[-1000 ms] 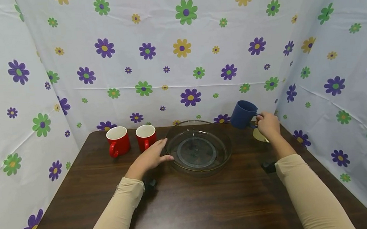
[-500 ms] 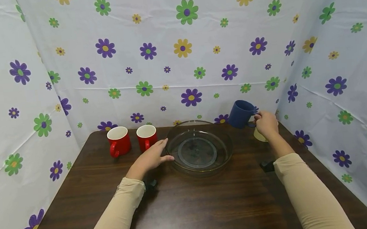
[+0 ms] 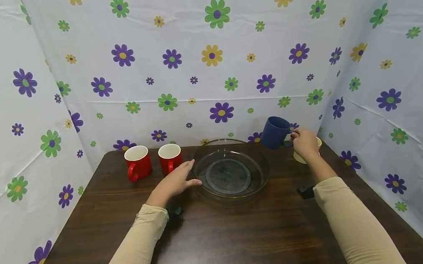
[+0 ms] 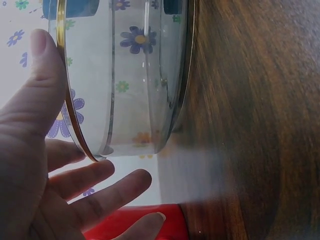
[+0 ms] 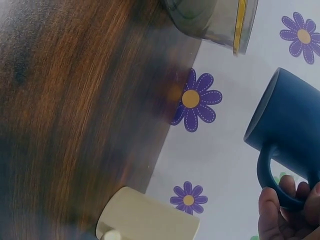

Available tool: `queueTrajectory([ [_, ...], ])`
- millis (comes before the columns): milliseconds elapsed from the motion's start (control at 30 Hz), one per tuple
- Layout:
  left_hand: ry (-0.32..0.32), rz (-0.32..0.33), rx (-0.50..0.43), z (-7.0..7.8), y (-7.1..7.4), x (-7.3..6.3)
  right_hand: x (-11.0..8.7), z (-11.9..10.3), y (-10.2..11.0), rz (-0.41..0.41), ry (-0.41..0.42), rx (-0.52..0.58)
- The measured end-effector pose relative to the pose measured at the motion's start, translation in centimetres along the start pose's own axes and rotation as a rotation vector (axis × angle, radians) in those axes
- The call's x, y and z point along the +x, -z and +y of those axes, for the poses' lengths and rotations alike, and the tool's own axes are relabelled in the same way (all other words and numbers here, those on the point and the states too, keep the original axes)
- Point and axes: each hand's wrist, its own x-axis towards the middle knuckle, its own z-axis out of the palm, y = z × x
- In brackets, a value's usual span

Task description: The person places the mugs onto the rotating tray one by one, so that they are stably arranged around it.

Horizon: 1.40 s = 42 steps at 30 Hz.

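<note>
Left hand (image 3: 173, 181) spread by glass bowl (image 3: 228, 176) and red mugs (image 3: 143, 167), blue mug (image 3: 274, 135) in right hand (image 3: 306, 144), cream mug (image 5: 150, 217) behind

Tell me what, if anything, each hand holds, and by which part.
The right hand holds the blue mug by its handle. The left hand, spread at the side of the glass dish, grips nothing.

Blue mug (image 5: 292, 122) cropped, right wrist view
</note>
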Motion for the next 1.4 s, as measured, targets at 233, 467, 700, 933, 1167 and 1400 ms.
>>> queueTrajectory([
  [233,0.009,-0.004,0.006,0.0,-0.2,0.0,-0.1,0.0,-0.4,-0.006,0.033,0.009],
  [467,0.011,-0.007,-0.021,0.2,-0.3,0.1,-0.4,0.1,-0.7,0.001,0.041,0.03],
  [700,0.007,-0.001,-0.007,-0.1,-0.5,0.2,-0.2,-0.3,-1.2,0.024,0.066,0.035],
  [933,0.016,-0.001,-0.012,-0.2,-0.5,0.1,0.1,-0.6,-1.9,0.007,0.068,0.044],
  [1167,0.023,-0.004,0.0,0.1,-0.2,-0.1,0.3,-0.9,-2.5,-0.009,0.055,0.04],
  [1400,0.019,0.004,0.012,0.2,0.0,-0.2,0.5,-1.8,-2.5,-0.012,0.075,0.046],
])
